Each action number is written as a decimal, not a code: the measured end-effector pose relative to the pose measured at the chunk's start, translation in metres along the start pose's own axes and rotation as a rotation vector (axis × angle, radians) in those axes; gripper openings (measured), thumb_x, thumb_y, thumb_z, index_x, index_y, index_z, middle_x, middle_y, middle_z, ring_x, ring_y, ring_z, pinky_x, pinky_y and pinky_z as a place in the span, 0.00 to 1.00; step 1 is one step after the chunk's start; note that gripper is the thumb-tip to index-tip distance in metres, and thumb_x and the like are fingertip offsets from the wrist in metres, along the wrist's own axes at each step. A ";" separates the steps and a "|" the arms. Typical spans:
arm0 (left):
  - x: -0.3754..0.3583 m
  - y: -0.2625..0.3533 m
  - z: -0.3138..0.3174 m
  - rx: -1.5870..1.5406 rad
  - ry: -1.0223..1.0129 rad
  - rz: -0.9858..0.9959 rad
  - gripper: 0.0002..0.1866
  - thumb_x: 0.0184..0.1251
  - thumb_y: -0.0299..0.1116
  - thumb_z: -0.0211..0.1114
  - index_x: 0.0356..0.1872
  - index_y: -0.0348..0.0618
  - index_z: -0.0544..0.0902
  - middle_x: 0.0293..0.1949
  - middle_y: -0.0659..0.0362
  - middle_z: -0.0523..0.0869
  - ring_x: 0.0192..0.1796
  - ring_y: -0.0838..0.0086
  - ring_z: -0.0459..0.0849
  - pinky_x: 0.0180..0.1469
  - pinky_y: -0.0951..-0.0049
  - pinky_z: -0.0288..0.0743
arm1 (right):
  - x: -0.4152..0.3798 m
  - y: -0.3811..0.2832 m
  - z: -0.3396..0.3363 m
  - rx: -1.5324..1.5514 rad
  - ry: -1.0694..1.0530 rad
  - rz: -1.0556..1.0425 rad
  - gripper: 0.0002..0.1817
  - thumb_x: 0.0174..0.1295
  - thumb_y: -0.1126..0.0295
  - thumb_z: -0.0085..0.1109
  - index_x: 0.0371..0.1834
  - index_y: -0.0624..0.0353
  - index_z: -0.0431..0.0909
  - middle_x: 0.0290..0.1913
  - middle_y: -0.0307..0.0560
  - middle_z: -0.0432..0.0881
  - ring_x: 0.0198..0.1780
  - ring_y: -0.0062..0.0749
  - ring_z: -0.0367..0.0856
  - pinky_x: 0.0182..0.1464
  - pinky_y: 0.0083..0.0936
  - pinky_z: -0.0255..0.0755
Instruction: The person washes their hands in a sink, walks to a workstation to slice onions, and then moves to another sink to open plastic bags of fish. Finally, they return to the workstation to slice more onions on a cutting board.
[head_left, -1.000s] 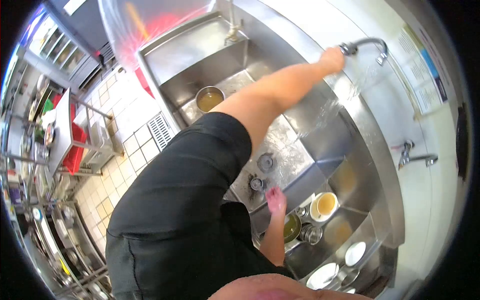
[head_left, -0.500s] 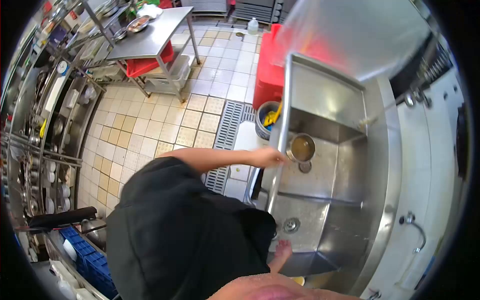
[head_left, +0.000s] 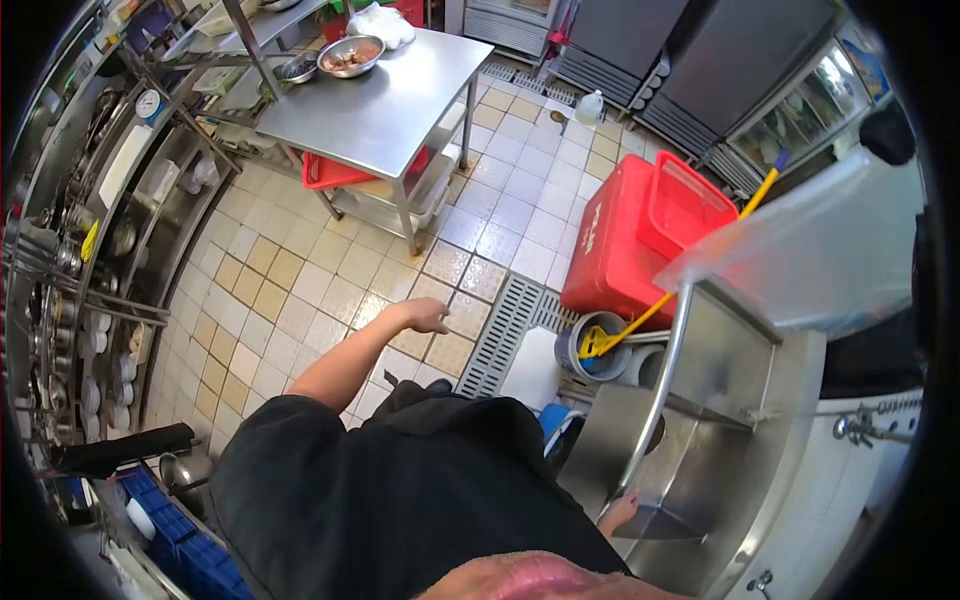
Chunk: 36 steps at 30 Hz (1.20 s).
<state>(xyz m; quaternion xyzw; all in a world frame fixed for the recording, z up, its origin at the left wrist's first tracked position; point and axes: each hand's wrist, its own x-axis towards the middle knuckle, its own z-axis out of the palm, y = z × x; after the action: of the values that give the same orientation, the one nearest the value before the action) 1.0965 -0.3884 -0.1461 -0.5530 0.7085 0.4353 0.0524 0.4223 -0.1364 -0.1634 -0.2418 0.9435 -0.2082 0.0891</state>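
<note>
My left hand (head_left: 425, 315) hangs over the tiled floor in mid-view, apart from any object, its fingers loosely bent with nothing in them. At the lower right, my right hand (head_left: 620, 512) is beside the front rim (head_left: 655, 390) of the stainless steel sink, its fingers stretched out and nothing visible in them. Only a dark sliver of a round pot (head_left: 656, 435) shows behind that rim; the rest is hidden. Beside the sink stands a grey bucket (head_left: 570, 350) with a yellow-handled tool (head_left: 600, 342) in it.
A large red bin (head_left: 610, 235) with a red crate (head_left: 690, 205) stands beyond the sink. A steel table (head_left: 420, 95) ahead carries a metal bowl of food (head_left: 350, 57). Shelves of dishes (head_left: 100, 340) line the left. A floor drain grate (head_left: 505, 330) crosses the tiles.
My left hand has moved from the sink edge leftward over the floor. My body and view have turned left, away from the sink. My right hand has risen from the basin to beside the rim.
</note>
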 end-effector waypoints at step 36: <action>0.408 -0.241 -0.745 -0.241 0.951 -0.298 0.28 0.68 0.39 0.70 0.66 0.34 0.80 0.56 0.39 0.87 0.54 0.50 0.89 0.59 0.57 0.81 | 0.339 -0.789 0.534 -0.189 -1.088 -0.698 0.10 0.67 0.65 0.59 0.38 0.59 0.85 0.33 0.47 0.85 0.34 0.35 0.85 0.33 0.36 0.77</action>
<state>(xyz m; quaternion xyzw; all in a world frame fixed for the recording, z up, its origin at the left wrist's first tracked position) 1.4436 -1.1946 -0.0489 -0.7870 0.5122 0.2021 -0.2783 0.6022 -1.1187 -0.3221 -0.6116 0.6441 0.0110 0.4593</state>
